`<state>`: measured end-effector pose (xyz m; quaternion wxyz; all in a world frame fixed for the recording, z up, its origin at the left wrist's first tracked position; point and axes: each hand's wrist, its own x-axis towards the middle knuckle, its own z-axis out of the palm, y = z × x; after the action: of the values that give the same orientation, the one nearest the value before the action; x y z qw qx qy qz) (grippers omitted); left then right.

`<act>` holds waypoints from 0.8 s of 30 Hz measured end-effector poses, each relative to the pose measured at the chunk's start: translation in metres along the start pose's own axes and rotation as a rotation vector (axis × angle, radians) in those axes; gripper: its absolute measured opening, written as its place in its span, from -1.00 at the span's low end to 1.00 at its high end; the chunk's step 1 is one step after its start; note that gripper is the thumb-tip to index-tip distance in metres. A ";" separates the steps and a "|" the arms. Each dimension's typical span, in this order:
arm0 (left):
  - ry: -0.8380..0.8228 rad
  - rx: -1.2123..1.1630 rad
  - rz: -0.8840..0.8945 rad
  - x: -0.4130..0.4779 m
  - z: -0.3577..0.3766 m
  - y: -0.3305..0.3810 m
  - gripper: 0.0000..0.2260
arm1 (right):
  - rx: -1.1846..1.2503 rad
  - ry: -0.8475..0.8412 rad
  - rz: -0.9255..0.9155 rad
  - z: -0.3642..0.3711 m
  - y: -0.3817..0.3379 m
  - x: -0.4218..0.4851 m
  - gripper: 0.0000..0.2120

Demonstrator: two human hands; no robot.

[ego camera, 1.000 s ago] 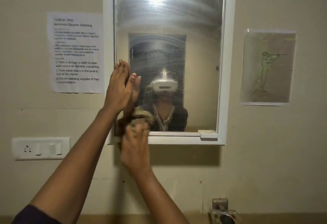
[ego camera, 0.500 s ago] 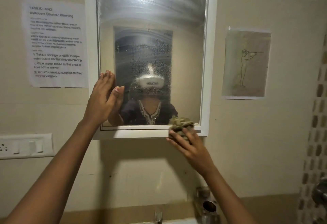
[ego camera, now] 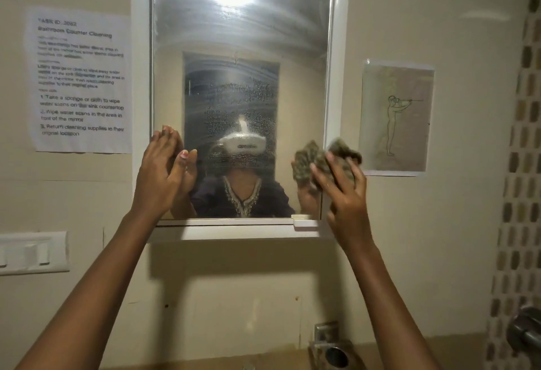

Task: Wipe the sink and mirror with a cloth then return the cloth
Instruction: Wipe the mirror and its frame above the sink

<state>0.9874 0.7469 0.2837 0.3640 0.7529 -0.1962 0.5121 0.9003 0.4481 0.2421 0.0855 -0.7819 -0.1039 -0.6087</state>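
Right hand clutching a bunched olive cloth — pressed at the lower right edge of the mirror, overlapping its white frame. Left hand open, empty, fingers flat against the glass's lower left corner. Beyond — streaky, droplet-speckled glass, printed instruction sheet left, line drawing right.

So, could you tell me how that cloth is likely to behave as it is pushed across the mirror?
Probably floppy: the cloth bunches in folds around the right hand. Likely light, held one-handed. It may drag on the droplet-speckled mirror.
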 end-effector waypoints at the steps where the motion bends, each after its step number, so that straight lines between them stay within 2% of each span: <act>1: 0.004 -0.001 -0.007 0.000 0.000 0.000 -0.49 | 0.032 -0.077 0.052 0.000 -0.007 0.021 -0.47; 4: 0.000 0.002 -0.018 -0.002 0.000 0.001 -0.51 | 0.026 -0.205 0.160 0.014 -0.012 0.045 -0.43; 8: -0.029 -0.009 -0.025 -0.013 -0.007 -0.001 -0.54 | -0.028 -0.108 0.206 0.043 -0.008 -0.032 -0.17; 10: -0.037 -0.032 -0.036 -0.025 -0.011 0.002 -0.51 | 0.015 -0.078 0.326 0.054 -0.008 -0.079 -0.06; 13: -0.035 -0.128 -0.048 -0.049 -0.007 0.022 -0.52 | 0.136 -0.102 0.594 0.069 -0.019 -0.112 -0.09; 15: -0.070 -0.248 -0.083 -0.074 0.006 0.039 -0.59 | 0.166 -0.180 0.643 0.079 -0.037 -0.120 -0.16; 17: -0.125 -0.351 -0.204 -0.106 0.020 0.056 -0.73 | 0.234 -0.298 0.543 0.085 -0.060 -0.124 -0.18; 19: -0.251 -0.393 -0.365 -0.141 0.034 0.065 -0.86 | 0.270 -0.422 0.423 0.085 -0.084 -0.130 -0.14; 22: -0.478 -0.581 -0.692 -0.185 0.045 0.067 -0.75 | 0.298 -0.428 0.390 0.076 -0.103 -0.140 -0.16; 24: -0.478 -0.856 -0.936 -0.204 0.046 0.066 -0.71 | 0.305 -0.437 0.418 0.064 -0.111 -0.150 -0.22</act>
<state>0.8906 0.6536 0.1102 0.7600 0.6405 -0.1103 -0.0028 0.8948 0.5629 0.0814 0.3002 -0.8764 -0.0468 -0.3736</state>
